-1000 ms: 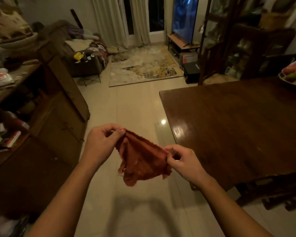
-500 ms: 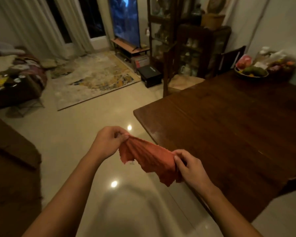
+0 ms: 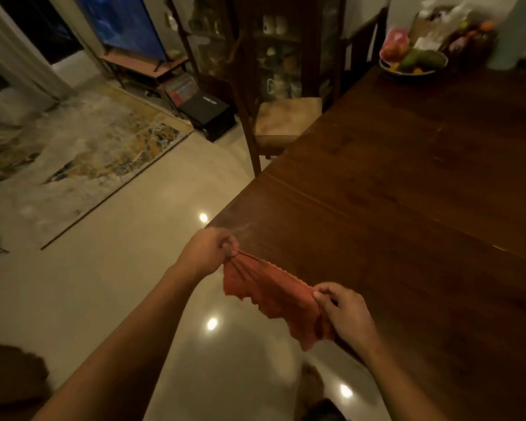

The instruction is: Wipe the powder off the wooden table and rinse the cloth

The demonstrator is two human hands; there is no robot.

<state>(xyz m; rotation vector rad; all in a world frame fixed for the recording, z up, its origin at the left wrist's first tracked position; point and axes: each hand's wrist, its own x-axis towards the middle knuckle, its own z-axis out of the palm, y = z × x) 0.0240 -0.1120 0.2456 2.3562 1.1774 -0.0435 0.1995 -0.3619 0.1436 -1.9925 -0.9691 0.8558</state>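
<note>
A reddish-orange cloth [image 3: 268, 290] is stretched between my two hands over the near left corner of the dark wooden table [image 3: 407, 208]. My left hand [image 3: 208, 252] pinches one corner of the cloth at the table's edge. My right hand [image 3: 343, 314] pinches the opposite corner, lower and to the right. A faint pale smear of powder [image 3: 246, 229] shows on the tabletop just beyond my left hand.
A wooden chair with a tan cushion [image 3: 283, 120] stands at the table's far left side. A fruit bowl [image 3: 413, 62] and packets sit at the far end. A patterned rug [image 3: 82, 159], a TV stand and a glass cabinet lie beyond the glossy tiled floor [image 3: 134, 268].
My view has swung right and closer to the table. Both hands carried the cloth toward the table corner and pulled it more taut.
</note>
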